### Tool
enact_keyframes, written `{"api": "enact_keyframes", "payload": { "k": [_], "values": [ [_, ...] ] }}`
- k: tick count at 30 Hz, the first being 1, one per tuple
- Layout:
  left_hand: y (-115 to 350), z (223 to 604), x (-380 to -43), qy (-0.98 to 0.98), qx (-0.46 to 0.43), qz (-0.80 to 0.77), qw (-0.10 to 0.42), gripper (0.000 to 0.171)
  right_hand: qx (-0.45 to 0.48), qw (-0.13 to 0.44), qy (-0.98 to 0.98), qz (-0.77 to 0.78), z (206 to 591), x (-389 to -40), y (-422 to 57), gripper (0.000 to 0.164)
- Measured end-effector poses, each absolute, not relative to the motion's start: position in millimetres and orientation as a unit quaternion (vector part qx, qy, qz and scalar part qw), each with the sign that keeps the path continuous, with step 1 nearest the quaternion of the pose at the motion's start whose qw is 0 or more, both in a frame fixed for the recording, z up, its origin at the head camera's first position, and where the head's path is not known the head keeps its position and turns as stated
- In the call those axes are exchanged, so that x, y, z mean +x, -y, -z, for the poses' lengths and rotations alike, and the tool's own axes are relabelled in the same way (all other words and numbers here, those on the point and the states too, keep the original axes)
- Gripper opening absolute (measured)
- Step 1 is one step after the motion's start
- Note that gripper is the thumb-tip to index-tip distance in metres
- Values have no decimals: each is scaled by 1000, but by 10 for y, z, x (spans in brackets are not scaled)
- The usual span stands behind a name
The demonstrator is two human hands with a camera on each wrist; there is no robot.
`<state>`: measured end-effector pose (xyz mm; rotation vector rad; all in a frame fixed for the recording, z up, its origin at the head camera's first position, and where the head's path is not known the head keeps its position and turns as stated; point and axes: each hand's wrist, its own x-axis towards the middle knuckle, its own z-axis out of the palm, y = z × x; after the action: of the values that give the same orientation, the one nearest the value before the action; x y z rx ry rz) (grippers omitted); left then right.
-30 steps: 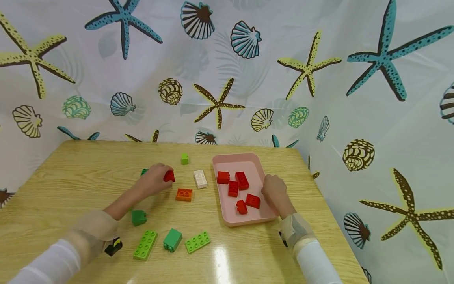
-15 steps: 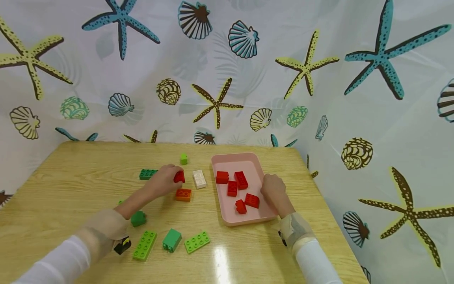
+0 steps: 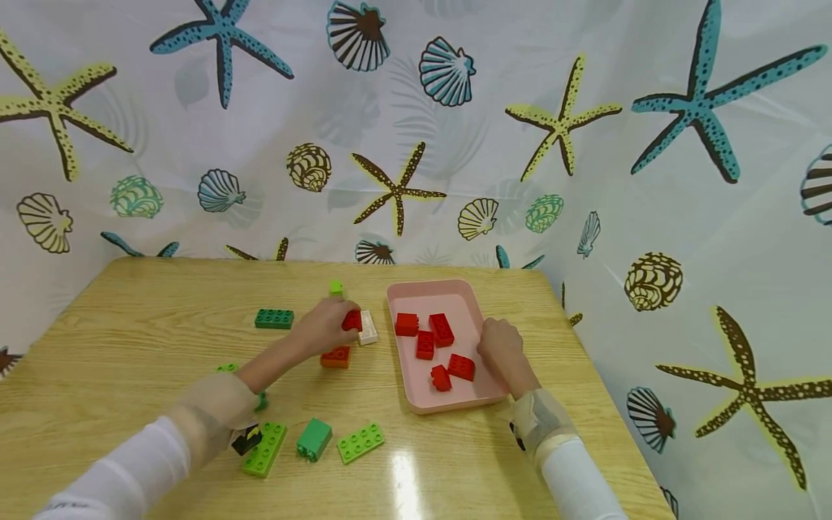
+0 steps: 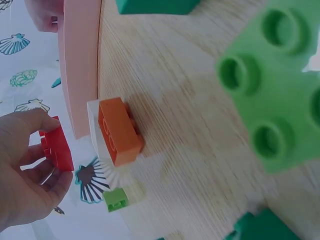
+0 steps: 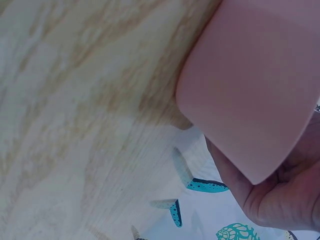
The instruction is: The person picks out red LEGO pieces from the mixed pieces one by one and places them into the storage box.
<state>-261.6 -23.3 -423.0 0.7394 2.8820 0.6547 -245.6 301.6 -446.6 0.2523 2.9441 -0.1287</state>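
Note:
A red toy brick (image 3: 352, 321) is pinched between the thumb and fingertips of my left hand (image 3: 323, 328), and in the left wrist view it shows well off the wood. From above, that hand overlaps a white brick (image 3: 368, 328) and sits just behind an orange brick (image 3: 335, 357). My right hand (image 3: 502, 344) grips the right side wall of a pink tray (image 3: 484, 390); the right wrist view shows the thumb outside that wall. Several red bricks (image 3: 440, 329) lie loose in the tray. A small lime brick (image 3: 336, 287) stands beyond my left hand.
A dark green brick (image 3: 274, 318) lies behind my left forearm. Along the front are a long lime brick (image 3: 265, 449), a green block (image 3: 315, 439) and a flat lime brick (image 3: 361, 443). Another green brick is mostly hidden under the left wrist. A shell-print curtain (image 3: 403, 108) bounds the table behind and at right.
My left hand has carried the red brick rightward, from near the dark green brick to the white one, uncovering the dark green brick. The right hand and tray have stayed put.

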Motion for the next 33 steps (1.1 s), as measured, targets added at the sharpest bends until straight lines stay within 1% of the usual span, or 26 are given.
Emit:
{"api": "enact_keyframes", "payload": {
  "k": [6, 11, 19, 22, 29, 33],
  "values": [
    [28, 4219, -2618, -939, 262, -215, 49, 44, 89, 96, -990, 50, 4471, -2450, -3026, 10],
    [-160, 4216, -2610, -933, 285, -217, 43, 40, 86, 93, -991, 52, 4466, -2433, -3024, 9],
    [-457, 4170, -2581, -917, 332, -217, 28, 36, 78, 65, -993, 56, 4451, -2402, -3030, 9],
    [-556, 4160, -2553, -913, 342, -218, 32, 36, 74, 62, -994, 54, 4446, -2394, -3025, 11],
    [-762, 4171, -2501, -911, 348, -218, 36, 39, 76, 60, -993, 60, 4436, -2395, -3022, 9],
    [-860, 4178, -2482, -907, 362, -212, 36, 40, 79, 68, -993, 63, 4428, -2388, -3019, 9]
  ]
}}
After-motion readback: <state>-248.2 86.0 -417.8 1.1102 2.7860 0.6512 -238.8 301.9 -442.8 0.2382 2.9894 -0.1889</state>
